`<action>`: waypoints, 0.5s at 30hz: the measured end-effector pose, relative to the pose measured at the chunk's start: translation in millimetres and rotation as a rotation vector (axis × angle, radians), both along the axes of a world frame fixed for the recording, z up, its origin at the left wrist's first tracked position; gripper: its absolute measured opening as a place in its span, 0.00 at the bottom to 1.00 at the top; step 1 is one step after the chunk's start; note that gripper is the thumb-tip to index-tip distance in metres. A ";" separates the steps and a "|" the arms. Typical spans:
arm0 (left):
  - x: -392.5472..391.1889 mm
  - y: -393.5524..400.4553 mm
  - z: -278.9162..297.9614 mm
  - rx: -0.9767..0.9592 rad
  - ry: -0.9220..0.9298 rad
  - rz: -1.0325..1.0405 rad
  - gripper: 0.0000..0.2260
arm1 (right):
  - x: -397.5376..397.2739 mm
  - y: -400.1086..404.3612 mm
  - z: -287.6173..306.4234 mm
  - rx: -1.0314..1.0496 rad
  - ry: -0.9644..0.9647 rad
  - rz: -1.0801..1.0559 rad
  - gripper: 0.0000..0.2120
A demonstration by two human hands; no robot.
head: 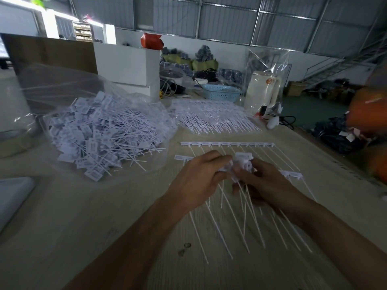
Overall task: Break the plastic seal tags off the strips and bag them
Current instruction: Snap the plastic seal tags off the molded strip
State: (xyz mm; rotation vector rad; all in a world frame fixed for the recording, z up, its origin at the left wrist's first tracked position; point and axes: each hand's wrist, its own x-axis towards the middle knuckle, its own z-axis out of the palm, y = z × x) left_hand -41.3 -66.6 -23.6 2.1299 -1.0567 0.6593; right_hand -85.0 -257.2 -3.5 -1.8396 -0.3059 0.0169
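Above the middle of the wooden table, my left hand (201, 174) and my right hand (266, 183) both grip one bunch of white seal tags (243, 162). The bunch's thin tails (240, 214) hang down toward me. Just beyond my hands a whole strip of tags (227, 144) lies flat. The ends of another strip (292, 174) stick out from behind my hands. At the left, a clear plastic bag (62, 91) lies open, holding a big heap of loose tags (104, 132).
A bagged stack of unbroken strips (215, 117) lies at the back of the table. Behind it stand a blue basket (222, 93), a white kettle (261, 91) and a white box (127, 65). Orange objects (368, 114) sit at the right edge. A grey item (12, 197) lies at the left.
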 end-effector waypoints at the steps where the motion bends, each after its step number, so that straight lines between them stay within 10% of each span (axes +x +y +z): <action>1: -0.2 1.2 -0.2 0.014 -0.007 0.002 0.16 | 0.2 1.7 -1.7 0.003 -0.002 -0.014 0.09; 11: -0.7 5.7 3.0 0.045 0.032 0.139 0.12 | 3.8 -9.6 1.5 0.151 0.064 -0.102 0.05; 15: 0.7 5.0 1.1 -0.002 0.088 0.034 0.08 | -0.5 -16.4 4.6 -0.289 -0.407 -0.149 0.06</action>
